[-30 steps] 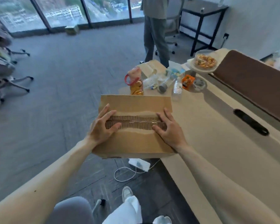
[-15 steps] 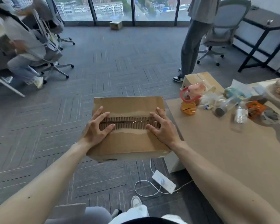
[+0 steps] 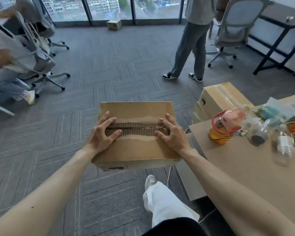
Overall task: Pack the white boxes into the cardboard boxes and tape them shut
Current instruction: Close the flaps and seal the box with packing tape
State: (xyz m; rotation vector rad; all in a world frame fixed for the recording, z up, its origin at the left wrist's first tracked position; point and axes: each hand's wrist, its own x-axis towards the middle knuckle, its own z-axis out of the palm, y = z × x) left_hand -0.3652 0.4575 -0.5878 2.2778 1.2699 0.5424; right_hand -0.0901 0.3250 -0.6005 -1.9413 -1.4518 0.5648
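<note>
- The cardboard box (image 3: pixel 134 133) is closed, its top paper torn away along the seam so the ribbed core shows, with clear tape over the right part of the seam.
- It is held up over grey carpet (image 3: pixel 109 68), just left of the desk (image 3: pixel 237 164).
- A second, taped box (image 3: pixel 221 97) sits beyond the desk.
- The left hand (image 3: pixel 102 138) and right hand (image 3: pixel 173 136) grip the held box at its ends, fingers spread across the top.

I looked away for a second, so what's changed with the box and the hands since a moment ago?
The cardboard box has been carried left, off the table, and is now held over the floor. Unchanged: the left hand and right hand stay pressed flat on its top, either side of the taped seam.
</note>
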